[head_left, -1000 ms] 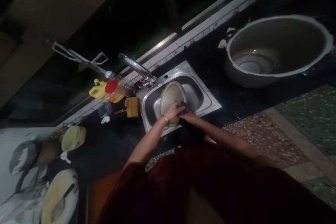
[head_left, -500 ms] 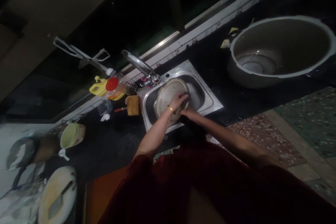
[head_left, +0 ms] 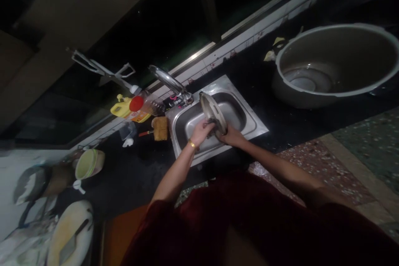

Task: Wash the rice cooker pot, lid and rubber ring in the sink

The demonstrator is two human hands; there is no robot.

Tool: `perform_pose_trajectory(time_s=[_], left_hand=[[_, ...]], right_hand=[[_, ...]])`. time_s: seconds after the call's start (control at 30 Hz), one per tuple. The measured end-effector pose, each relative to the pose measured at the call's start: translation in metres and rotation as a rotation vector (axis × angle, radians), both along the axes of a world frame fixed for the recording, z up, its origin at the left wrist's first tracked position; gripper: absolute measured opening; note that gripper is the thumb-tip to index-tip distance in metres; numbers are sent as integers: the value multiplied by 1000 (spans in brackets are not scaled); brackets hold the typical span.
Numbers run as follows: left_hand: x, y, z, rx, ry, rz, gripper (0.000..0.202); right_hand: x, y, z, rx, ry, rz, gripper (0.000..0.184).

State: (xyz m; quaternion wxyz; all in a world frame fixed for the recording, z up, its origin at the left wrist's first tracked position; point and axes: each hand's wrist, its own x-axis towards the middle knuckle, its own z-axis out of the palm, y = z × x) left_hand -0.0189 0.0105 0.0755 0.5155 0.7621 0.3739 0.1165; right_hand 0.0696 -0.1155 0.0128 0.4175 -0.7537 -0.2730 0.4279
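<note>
- Well, the fingers of the left hand (head_left: 200,133) are curled together around a small dark wad (head_left: 212,121), too blurred to name, right at the metal lid (head_left: 213,109)
- Opposite, the fingers of the right hand (head_left: 233,136) are bent around the lower edge of that lid; the thumb is hard to make out
- Between both hands, the round lid stands steeply tilted, nearly edge-on to the camera, over the steel sink (head_left: 193,122)
- On the left wrist sits a gold bracelet (head_left: 191,144)
- Behind the sink, a chrome faucet (head_left: 170,78) arches up and leftward
- Just left of the sink, a brown block (head_left: 161,129) lies on the dark surface (head_left: 131,174) beside a red handle (head_left: 145,133)
- Behind those, a yellow jug (head_left: 122,109) and a red-capped clear jar (head_left: 153,104) lean close together in view
- Farther left are a greenish tub (head_left: 98,163) and an oval pale dish (head_left: 88,208) bearing a flat dark-handled tool (head_left: 67,250)
- Well to the right, a large wide-mouthed metal pot (head_left: 358,56) stands on the surface
</note>
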Motion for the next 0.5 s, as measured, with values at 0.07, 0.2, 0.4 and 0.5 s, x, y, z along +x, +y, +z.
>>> perform_pose_trajectory(time_s=[0.07,0.2,0.4,0.5], left_hand=[[-10,7,-4,11,-52,106,30],[3,10,-28,-2,-12,166,23],[29,0,-51,205,129,128,22],[55,22,-48,260,186,150,30]], right_hand=[[5,-1,-4,-124,-112,33,81],[6,5,-11,-234,-242,95,87],[-2,16,-20,-272,-275,168,82],[-5,21,-24,-280,-234,158,80]])
